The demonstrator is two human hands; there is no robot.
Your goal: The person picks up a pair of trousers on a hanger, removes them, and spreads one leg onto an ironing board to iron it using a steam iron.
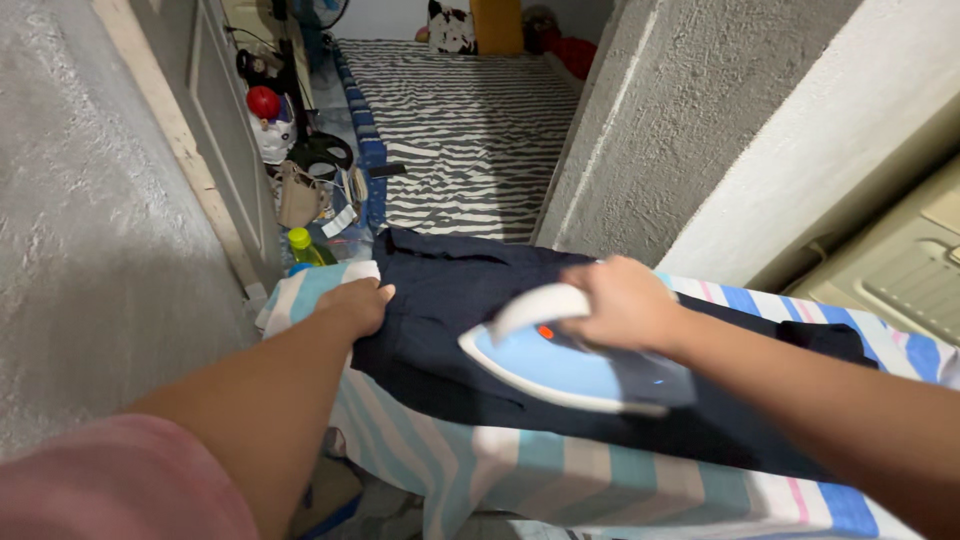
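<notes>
A dark navy garment (450, 300) lies spread over an ironing board covered with a striped blue, white and pink cloth (560, 480). My right hand (625, 300) grips the white handle of a light blue and white iron (570, 370), whose sole rests flat on the garment, tip pointing left. My left hand (355, 305) presses down on the garment's left edge, fingers curled over the fabric near the board's end.
A rough grey wall stands at the left and another wall corner (680, 130) at the right. Beyond the board a zebra-striped mattress (460, 120) stretches away. A yellow-capped bottle (303, 248), bags and clutter lie on the floor by the left door.
</notes>
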